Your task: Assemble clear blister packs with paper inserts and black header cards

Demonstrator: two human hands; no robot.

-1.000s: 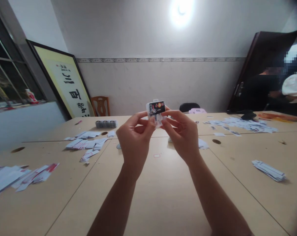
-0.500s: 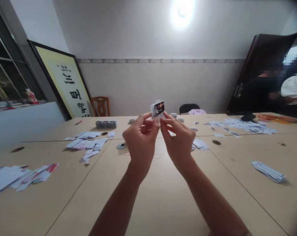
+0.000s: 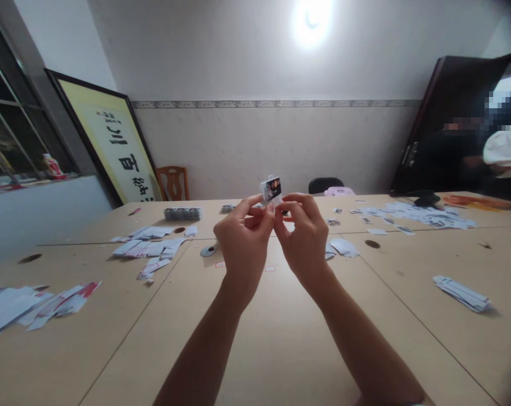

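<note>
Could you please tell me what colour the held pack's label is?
The label is mostly black with some orange; head view.

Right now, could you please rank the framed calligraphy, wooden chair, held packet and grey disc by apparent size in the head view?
1. Framed calligraphy
2. Wooden chair, partly hidden
3. Held packet, partly covered
4. Grey disc
</note>
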